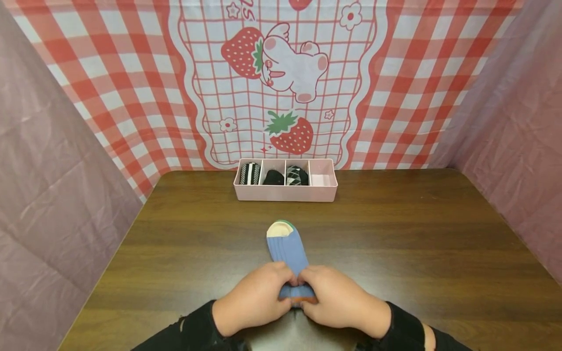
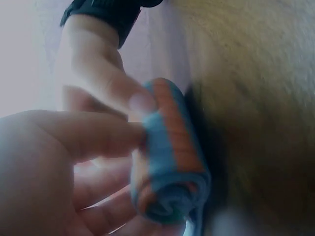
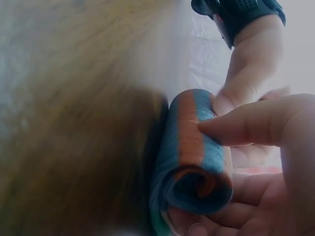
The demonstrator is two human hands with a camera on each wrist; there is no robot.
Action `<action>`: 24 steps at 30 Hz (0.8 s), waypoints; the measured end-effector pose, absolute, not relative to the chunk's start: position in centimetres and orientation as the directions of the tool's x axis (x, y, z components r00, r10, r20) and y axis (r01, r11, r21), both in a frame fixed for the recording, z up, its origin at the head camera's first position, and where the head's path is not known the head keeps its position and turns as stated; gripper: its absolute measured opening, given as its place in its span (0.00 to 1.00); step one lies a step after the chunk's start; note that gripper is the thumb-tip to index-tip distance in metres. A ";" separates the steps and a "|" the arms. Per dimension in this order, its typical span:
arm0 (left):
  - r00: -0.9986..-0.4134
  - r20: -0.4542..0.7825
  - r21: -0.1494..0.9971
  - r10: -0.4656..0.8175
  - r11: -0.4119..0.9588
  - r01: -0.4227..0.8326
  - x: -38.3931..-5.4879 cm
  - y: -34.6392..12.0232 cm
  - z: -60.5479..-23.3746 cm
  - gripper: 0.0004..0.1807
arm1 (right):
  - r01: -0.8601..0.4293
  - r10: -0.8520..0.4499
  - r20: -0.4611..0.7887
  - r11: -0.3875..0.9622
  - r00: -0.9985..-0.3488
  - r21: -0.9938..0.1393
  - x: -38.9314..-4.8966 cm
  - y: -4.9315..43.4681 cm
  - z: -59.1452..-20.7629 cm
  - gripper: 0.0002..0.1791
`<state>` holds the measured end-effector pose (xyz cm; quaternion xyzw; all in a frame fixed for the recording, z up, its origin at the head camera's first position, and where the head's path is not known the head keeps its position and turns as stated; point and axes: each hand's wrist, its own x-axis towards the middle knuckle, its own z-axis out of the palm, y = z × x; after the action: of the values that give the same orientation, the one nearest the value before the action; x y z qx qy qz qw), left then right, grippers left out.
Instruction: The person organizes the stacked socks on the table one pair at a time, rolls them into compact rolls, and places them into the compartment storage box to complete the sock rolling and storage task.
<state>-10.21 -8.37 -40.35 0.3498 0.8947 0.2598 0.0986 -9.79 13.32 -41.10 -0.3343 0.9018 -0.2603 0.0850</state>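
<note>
A blue sock (image 1: 287,251) lies lengthwise on the table, with a cream end and a green edge pointing away from me. Its near end is wound into a roll with orange stripes (image 3: 191,132), and the spiral of layers shows at the roll's side in both wrist views. My left hand (image 1: 259,295) grips the roll from the left, thumb and fingers bent round it. From the right, my right hand (image 1: 338,297) holds the same roll, the two hands almost meeting over it. The fingers under the roll are partly hidden.
At the back of the brown wooden table (image 1: 395,234) stands a pink divided box (image 1: 285,194). Its compartments hold a black-and-white striped sock (image 1: 250,174), a black one (image 1: 274,177) and an argyle one (image 1: 297,176); the rightmost is bare. A checked strawberry cloth (image 1: 145,87) hangs behind.
</note>
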 end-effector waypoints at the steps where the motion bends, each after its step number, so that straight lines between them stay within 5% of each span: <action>1: -0.732 0.011 0.514 0.681 0.624 0.588 -10.1 -8.3 -40.3 0.11 | -0.545 -0.643 0.015 0.636 -0.765 -0.547 -9.8 13.4 -41.1 0.10; 15: -0.687 0.138 0.338 0.714 0.618 0.710 -8.9 -7.9 -40.4 0.19 | -0.383 -0.621 -0.067 0.560 -0.781 -0.735 -10.4 13.8 -41.3 0.08; 24: -0.679 0.151 0.356 0.718 0.602 0.715 -9.2 -8.0 -40.7 0.11 | -0.498 -0.611 0.065 0.574 -0.789 -0.650 -10.2 13.7 -41.1 0.06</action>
<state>-9.17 -7.96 -40.74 0.4003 0.8949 0.1972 0.0038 -10.16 13.70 -41.09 -0.3141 0.8831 -0.3384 0.0833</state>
